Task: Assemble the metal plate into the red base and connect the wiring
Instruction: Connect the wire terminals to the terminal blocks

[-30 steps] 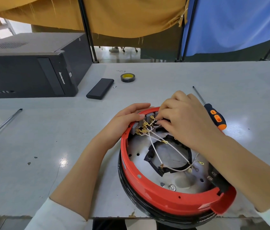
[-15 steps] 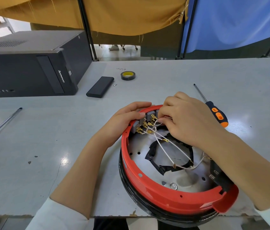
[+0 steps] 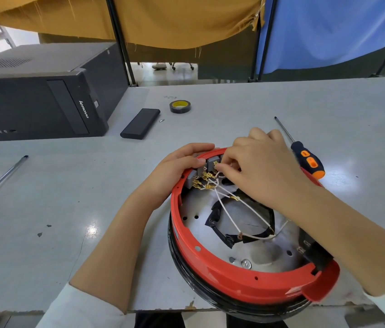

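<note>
The red base (image 3: 229, 278) sits at the near edge of the bench (image 3: 68, 209), overhanging it slightly, on a black rounded body. The metal plate (image 3: 264, 252) already lies seated inside the ring, so by my reading the plate step is done and the wiring step is in hand.

Across the plate run thin white wires (image 3: 228, 214), over a ring of black material, up to a cluster of brass spade connectors (image 3: 204, 182) at the far-left inner wall, where grey terminal blocks (image 3: 210, 163) are mounted.

The left hand (image 3: 177, 171) curls over the far-left rim, fingers pressing on the red edge and the nearest block, steadying the base. The right hand (image 3: 257, 169) reaches in from the right, with fingertips pinching what looks like a connector at the upper grey block; the exact contact is partly hidden by the fingers.

One brass connector (image 3: 234, 198) hangs loose mid-wire, so more joins likely remain. The next move calls for pushing the pinched terminal squarely onto its tab while the left hand braces against the push.

Farther off lie an orange-and-black screwdriver (image 3: 305, 159), a flat black case (image 3: 140, 123), a roll of tape (image 3: 180, 106) and a computer tower (image 3: 33, 100).
</note>
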`<control>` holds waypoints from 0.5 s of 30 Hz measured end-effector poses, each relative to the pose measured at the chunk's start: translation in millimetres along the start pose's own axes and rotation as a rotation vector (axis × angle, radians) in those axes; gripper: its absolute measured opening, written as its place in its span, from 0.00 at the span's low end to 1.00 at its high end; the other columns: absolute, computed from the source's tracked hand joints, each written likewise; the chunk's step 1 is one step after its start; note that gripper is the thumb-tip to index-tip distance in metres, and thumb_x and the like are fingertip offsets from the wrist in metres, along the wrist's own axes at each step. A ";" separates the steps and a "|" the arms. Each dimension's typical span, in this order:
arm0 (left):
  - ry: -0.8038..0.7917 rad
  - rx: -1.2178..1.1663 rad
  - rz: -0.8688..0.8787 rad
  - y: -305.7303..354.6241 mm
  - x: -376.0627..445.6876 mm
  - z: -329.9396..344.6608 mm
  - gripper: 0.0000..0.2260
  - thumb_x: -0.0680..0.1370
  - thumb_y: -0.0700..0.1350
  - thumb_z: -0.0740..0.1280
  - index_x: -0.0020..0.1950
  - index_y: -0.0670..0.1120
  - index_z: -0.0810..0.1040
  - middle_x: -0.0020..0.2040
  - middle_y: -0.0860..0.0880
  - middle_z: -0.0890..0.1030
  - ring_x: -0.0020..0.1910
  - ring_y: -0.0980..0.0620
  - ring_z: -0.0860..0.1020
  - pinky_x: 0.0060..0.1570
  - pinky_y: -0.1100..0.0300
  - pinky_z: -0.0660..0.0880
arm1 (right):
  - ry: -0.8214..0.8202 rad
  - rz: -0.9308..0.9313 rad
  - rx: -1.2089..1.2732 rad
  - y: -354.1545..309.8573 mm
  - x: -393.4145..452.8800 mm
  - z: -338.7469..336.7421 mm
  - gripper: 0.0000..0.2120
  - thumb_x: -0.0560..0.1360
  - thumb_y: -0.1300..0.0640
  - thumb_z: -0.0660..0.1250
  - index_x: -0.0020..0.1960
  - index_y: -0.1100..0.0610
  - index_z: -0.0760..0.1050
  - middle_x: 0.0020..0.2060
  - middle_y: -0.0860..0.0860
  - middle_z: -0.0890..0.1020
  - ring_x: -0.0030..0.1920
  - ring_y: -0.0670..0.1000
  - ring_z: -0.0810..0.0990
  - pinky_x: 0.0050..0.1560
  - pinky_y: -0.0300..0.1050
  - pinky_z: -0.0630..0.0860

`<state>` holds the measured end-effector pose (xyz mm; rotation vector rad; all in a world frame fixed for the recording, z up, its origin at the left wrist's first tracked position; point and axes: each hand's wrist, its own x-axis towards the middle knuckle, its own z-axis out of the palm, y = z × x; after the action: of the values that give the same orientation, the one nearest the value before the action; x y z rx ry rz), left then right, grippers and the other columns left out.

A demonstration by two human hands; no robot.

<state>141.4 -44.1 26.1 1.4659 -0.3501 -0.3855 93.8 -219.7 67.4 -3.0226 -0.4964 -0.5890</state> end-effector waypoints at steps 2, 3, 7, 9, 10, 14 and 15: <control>0.002 -0.005 -0.007 0.1 0.1 0.2 0.17 0.78 0.35 0.60 0.63 0.47 0.78 0.58 0.44 0.83 0.55 0.46 0.82 0.53 0.59 0.79 | -0.032 0.063 0.157 4.8 3.7 3.0 0.10 0.76 0.41 0.61 0.42 0.43 0.77 0.36 0.41 0.75 0.46 0.46 0.67 0.50 0.46 0.58; 0.001 -0.007 -0.008 -0.1 -0.1 0.3 0.17 0.78 0.35 0.60 0.63 0.46 0.78 0.58 0.43 0.83 0.55 0.46 0.82 0.52 0.59 0.79 | -0.041 0.087 0.221 6.5 5.1 4.3 0.10 0.75 0.41 0.62 0.39 0.42 0.76 0.33 0.40 0.74 0.45 0.45 0.67 0.51 0.46 0.58; 0.006 -0.018 -0.010 1.2 -0.2 0.5 0.17 0.78 0.34 0.60 0.63 0.46 0.78 0.57 0.44 0.83 0.52 0.48 0.83 0.49 0.61 0.79 | -0.024 0.135 0.326 9.0 5.9 10.3 0.10 0.73 0.44 0.66 0.33 0.43 0.73 0.31 0.41 0.74 0.45 0.46 0.68 0.50 0.47 0.59; 0.008 -0.014 -0.007 1.9 -0.6 0.6 0.17 0.78 0.34 0.59 0.63 0.46 0.78 0.57 0.45 0.83 0.52 0.49 0.83 0.49 0.61 0.79 | -0.021 0.144 0.350 8.7 5.4 12.0 0.10 0.72 0.45 0.67 0.33 0.43 0.72 0.31 0.42 0.75 0.45 0.46 0.69 0.49 0.47 0.59; 0.007 -0.011 -0.007 2.1 -0.8 0.6 0.17 0.78 0.34 0.59 0.63 0.45 0.78 0.58 0.45 0.83 0.52 0.49 0.83 0.49 0.61 0.79 | -0.023 0.145 0.369 8.9 5.5 12.7 0.10 0.72 0.46 0.67 0.33 0.44 0.72 0.32 0.42 0.75 0.45 0.46 0.69 0.48 0.46 0.60; 0.006 -0.007 -0.009 2.9 -1.0 0.9 0.17 0.78 0.33 0.59 0.63 0.46 0.78 0.57 0.46 0.84 0.51 0.50 0.83 0.48 0.62 0.79 | -0.027 0.122 0.423 8.7 6.7 14.7 0.09 0.71 0.50 0.67 0.33 0.47 0.73 0.32 0.43 0.74 0.43 0.47 0.70 0.49 0.48 0.68; 0.009 -0.003 -0.009 3.2 -1.1 0.9 0.17 0.78 0.33 0.59 0.63 0.45 0.78 0.56 0.46 0.84 0.51 0.50 0.83 0.47 0.62 0.79 | -0.028 0.115 0.425 8.6 6.8 15.1 0.10 0.72 0.51 0.67 0.33 0.47 0.72 0.32 0.43 0.74 0.43 0.47 0.70 0.49 0.48 0.68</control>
<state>140.1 -44.1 29.4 1.4663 -0.3357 -0.3859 108.0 -224.5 56.2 -2.6353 -0.3860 -0.3772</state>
